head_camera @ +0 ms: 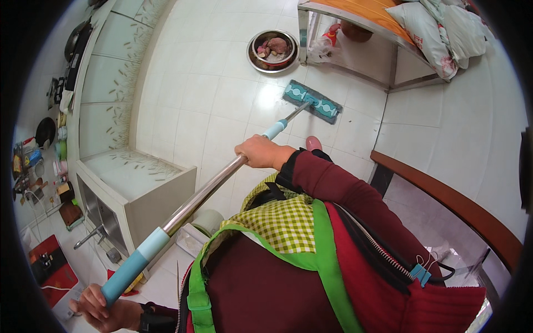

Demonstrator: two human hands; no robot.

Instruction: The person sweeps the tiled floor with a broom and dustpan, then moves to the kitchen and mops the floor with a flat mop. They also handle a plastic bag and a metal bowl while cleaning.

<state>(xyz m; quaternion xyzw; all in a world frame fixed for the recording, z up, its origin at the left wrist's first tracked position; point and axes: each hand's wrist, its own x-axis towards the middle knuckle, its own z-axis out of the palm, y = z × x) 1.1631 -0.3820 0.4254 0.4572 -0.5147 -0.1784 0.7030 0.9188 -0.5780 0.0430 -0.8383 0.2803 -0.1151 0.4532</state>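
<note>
A flat mop with a teal plate and grey pad (312,102) lies on the white tiled floor, its metal handle (204,193) slanting down to the lower left. My right hand (264,152) is closed around the handle at mid-length, just below a light blue collar. At the lower left, my left hand (108,309) is wrapped around the blue grip at the handle's end. A green checked apron (283,224) hangs over my dark red top. The toe of a pink shoe (313,143) shows near the mop head.
Metal bowls holding root vegetables (272,50) stand on the floor beside a metal-framed table (358,79) with white plastic bags (454,37). Pale cabinets (108,83) and a sink (100,208) line the left side. A wooden rail (441,195) runs along the right.
</note>
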